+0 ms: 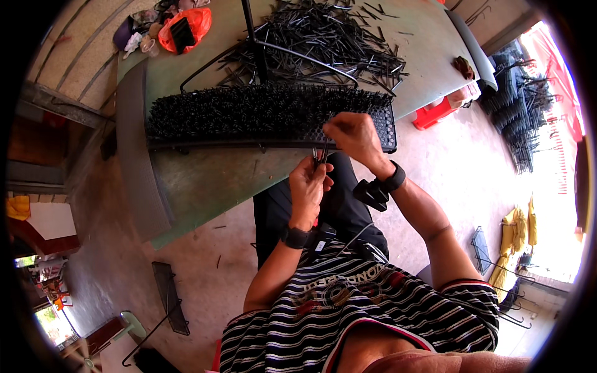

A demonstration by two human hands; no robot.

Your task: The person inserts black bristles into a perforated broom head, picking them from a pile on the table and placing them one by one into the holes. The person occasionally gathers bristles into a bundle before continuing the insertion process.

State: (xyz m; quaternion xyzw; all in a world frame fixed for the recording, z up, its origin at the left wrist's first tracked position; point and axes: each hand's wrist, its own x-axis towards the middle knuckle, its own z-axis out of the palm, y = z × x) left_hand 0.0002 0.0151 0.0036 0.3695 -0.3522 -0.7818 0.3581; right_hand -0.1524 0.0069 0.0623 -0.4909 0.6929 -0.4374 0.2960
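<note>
A long black perforated panel (387, 129) stands at the table's near edge. Dense, short black tufts (236, 112) cover most of it, while rows of holes show at its right end. My left hand (307, 191) is closed around a few thin black strips (321, 155), which point up just below the panel's near edge. Above and to the right, my right hand (357, 138) is pinched, its fingertips over the holed part beside the tufts. What those fingertips hold, if anything, is too small and dark to make out.
Behind the panel, a big heap of loose black strips (323, 43) lies on the green table (193, 211). A black metal frame (256, 53) rises there. An orange bag (193, 28) sits far left, a red stool (432, 115) right. A rack (170, 298) lies on the floor.
</note>
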